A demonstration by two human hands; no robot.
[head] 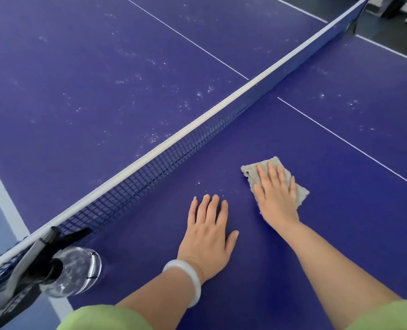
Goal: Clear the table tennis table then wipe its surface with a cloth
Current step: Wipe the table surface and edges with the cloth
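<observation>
The blue table tennis table [340, 186] fills the view, with white specks scattered over much of it. A folded grey-beige cloth [250, 171] lies flat on the near half, right of the net. My right hand [275, 194] presses on the cloth with straight fingers. My left hand [209, 231], a white bangle at its wrist, rests flat on the bare table surface just left of the cloth, fingers straight and spread.
The blue net [174, 148] with its white top band runs diagonally from lower left to upper right. A clear spray bottle [74, 270] with a black trigger stands by the net post at the table's near left edge. Dark floor shows at the far right.
</observation>
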